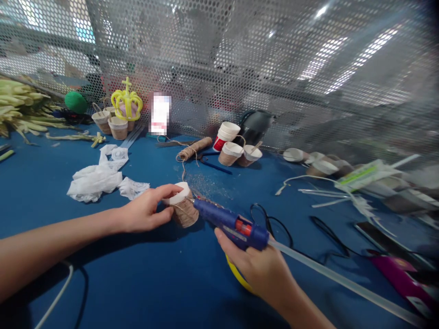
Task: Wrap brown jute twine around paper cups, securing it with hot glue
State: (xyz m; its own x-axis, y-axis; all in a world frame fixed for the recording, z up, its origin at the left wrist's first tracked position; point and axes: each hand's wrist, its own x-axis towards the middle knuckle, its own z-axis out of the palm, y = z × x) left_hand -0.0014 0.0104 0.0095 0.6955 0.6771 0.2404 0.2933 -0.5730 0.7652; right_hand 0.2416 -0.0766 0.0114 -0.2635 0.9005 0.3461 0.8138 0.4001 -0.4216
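My left hand (pixel 149 208) grips a small paper cup (pixel 185 212) by its white rim, thumb outside and fingers over the edge. The cup leans to one side, and brown twine wraps its body. A strand of twine runs from it back to a twine roll (pixel 197 148). In my right hand (pixel 257 265) is a blue hot glue gun (pixel 226 219), with a long clear glue stick (pixel 343 278) sticking out of its rear. The nozzle points left, close to the cup's upper side; whether it touches I cannot tell.
Crumpled white tissue (pixel 94 180) lies left of the cup. Twine-wrapped cups (pixel 230 153) and pliers (pixel 216 167) are behind it. A yellow crown (pixel 126 103) sits among cups at back left. Black cable (pixel 274 224) and a phone (pixel 387 242) lie right. Perforated metal mesh (pixel 206 59) closes the back.
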